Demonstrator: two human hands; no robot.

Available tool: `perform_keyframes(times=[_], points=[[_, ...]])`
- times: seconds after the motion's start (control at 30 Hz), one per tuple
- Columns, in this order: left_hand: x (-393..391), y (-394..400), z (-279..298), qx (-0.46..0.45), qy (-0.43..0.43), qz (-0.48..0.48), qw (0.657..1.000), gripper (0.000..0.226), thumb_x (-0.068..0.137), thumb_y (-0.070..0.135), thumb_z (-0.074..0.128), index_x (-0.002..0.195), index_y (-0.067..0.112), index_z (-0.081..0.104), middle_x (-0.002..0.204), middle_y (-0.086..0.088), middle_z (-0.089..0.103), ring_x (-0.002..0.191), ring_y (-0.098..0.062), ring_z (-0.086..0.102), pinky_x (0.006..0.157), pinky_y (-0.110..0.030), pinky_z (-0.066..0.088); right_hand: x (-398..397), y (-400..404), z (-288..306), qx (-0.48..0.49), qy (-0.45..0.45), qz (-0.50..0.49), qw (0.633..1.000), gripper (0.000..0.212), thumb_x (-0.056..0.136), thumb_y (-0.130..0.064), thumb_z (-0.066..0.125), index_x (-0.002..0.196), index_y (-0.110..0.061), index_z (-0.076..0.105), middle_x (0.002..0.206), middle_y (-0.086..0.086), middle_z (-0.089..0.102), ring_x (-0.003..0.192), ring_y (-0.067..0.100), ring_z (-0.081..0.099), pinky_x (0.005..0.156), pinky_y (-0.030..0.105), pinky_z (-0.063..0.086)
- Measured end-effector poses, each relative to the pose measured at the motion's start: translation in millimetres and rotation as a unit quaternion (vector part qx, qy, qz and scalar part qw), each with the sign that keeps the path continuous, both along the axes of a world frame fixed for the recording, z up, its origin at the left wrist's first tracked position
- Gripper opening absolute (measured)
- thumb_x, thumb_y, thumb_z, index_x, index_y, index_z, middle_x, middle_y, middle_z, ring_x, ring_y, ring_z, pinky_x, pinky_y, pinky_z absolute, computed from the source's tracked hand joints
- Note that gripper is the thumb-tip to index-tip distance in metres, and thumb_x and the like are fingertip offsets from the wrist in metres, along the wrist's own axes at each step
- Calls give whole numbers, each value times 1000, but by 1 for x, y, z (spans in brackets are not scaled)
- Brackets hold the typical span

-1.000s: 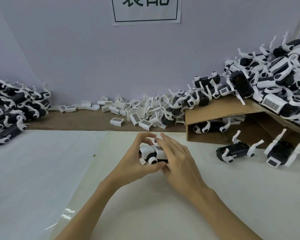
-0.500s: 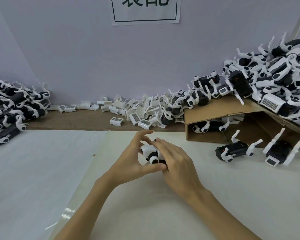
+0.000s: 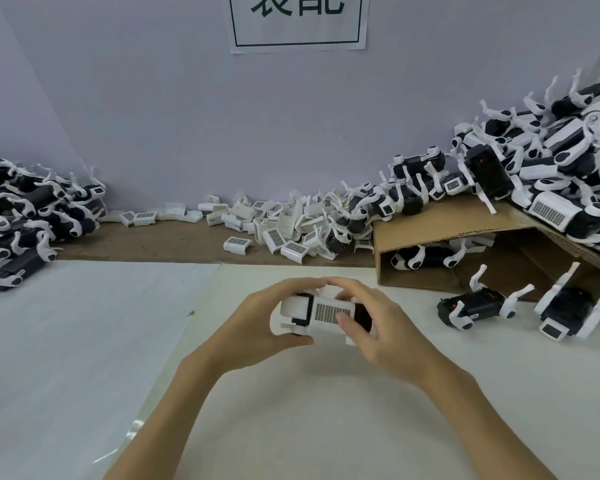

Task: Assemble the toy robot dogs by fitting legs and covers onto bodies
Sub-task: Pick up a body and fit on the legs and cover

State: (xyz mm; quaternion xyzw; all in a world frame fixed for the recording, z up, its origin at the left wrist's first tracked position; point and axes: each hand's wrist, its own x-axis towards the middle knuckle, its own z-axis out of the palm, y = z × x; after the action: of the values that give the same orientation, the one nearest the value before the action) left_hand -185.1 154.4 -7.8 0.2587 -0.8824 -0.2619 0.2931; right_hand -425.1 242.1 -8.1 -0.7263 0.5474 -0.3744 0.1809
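Note:
A black-and-white toy robot dog (image 3: pixel 321 311) is held over the middle of the white table, its white grid-patterned cover facing up. My left hand (image 3: pixel 257 327) grips its left end, thumb below and fingers curled over the top. My right hand (image 3: pixel 378 327) grips the right end, with the thumb pressing on the cover and the fingers arched above. The dog's legs are mostly hidden by my hands.
Loose white covers (image 3: pixel 274 226) lie heaped along the brown strip by the wall. Dogs are piled at the left (image 3: pixel 25 216) and on a tipped cardboard box (image 3: pixel 440 230) at the right. Two more dogs (image 3: pixel 475 306) (image 3: pixel 575 310) lie on the table in front of the box.
The dog has been turned in my hands: its rounded white end faced me before, and now the grid cover faces up. Both hands have shifted their hold around it.

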Motion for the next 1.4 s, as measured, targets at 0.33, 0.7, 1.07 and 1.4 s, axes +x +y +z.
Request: perform_keyframes(times=[0.33,0.7,1.07,1.4], points=[[-7,2,-1,41,120,91,988,73,82,47,85,146,35,52,135,13,53,116,-18,65,98,-25,53,28,-2,-11,-156,-29,-49,986,52,94,-39,74,141,-32,54,120,-26,51,120,9,51,97,9,40],[-10,0,-11,113,122,33,986,39,97,37,73,135,33,65,125,14,72,116,-16,69,93,-24,56,16,-7,-13,-2,-24,-30,999,22,98,-32,72,120,-31,68,104,-23,60,105,9,59,91,38,55],[-4,-12,-17,146,185,156,959,46,105,70,37,138,44,55,113,19,70,108,-8,67,93,-35,54,-98,-44,159,-88,-248,-191,946,51,103,-40,60,146,-14,50,130,7,68,109,21,73,97,56,59],[-16,-8,-25,72,-9,107,992,30,110,42,48,108,34,76,113,13,62,106,-5,62,87,-19,51,-61,-49,129,-40,42,-228,972,63,106,-26,57,159,-18,24,161,14,39,126,22,55,111,46,42]])
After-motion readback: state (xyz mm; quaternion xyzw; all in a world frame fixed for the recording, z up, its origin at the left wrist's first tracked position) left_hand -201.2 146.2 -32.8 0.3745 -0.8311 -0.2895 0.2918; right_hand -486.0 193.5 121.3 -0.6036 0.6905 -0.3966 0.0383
